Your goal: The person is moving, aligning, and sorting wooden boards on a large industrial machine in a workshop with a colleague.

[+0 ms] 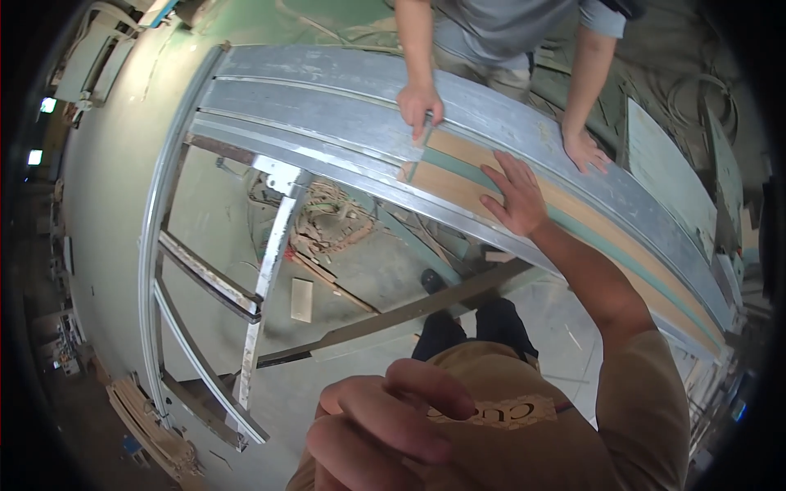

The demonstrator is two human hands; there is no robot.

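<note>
My right hand (pixel 517 196) lies flat with fingers spread on the near end of a long panel (pixel 565 203), which has tan faces either side of a green stripe. The panel rests along a grey metal bench (pixel 327 102) made of long rails. Close below the camera is my left hand (pixel 377 425), raised in front of my chest with its fingers curled; its palm is hidden, so I cannot see whether anything is in it. Across the bench, a co-worker's hand (pixel 421 106) touches the panel's left end. The co-worker's other hand (pixel 584 151) presses on the bench top.
A white-and-rust metal frame (pixel 270 245) stands under the bench's left part. Scrap strips (pixel 327 221) and a small pale block (pixel 301 299) lie on the floor beneath. Stacked boards (pixel 151 421) are at the lower left; pale sheets (pixel 667 164) lean at the right.
</note>
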